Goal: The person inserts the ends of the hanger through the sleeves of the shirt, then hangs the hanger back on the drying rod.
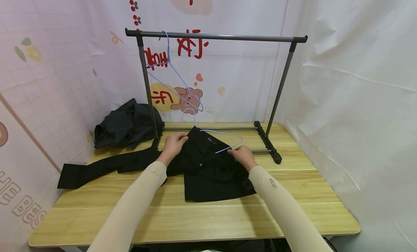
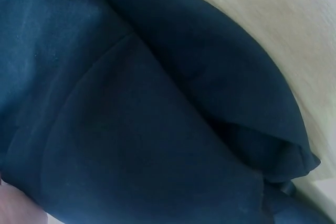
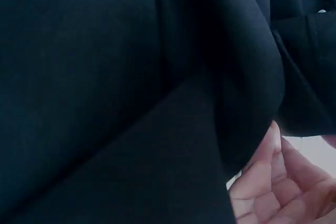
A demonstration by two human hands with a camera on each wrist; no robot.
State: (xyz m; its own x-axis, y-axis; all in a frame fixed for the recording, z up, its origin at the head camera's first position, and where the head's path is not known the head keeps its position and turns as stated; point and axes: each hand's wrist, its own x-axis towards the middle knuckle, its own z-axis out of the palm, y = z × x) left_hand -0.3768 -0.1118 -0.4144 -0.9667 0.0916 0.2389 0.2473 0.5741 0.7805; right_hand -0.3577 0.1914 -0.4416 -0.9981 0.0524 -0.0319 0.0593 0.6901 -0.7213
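Note:
A black shirt (image 1: 203,183) with a button and a collar label lies bunched on the table, one sleeve (image 1: 97,169) stretched out to the left. My left hand (image 1: 172,147) pinches the shirt near its collar; in the left wrist view dark cloth hides most of that hand (image 2: 21,208). On the other side my right hand (image 1: 243,157) pinches the shirt's edge, and its fingers (image 3: 268,182) show beside the cloth in the right wrist view. One side of a light-blue wire hanger (image 1: 241,139) sticks out above the shirt; its other side is hidden under the cloth.
A dark metal rack (image 1: 221,37) stands on the wooden table (image 1: 309,197), behind the shirt. Another light-blue hanger (image 1: 179,75) hangs from its bar at the left. Dark folded clothing (image 1: 128,123) is piled at the back left. White printed curtains (image 1: 352,82) surround the table.

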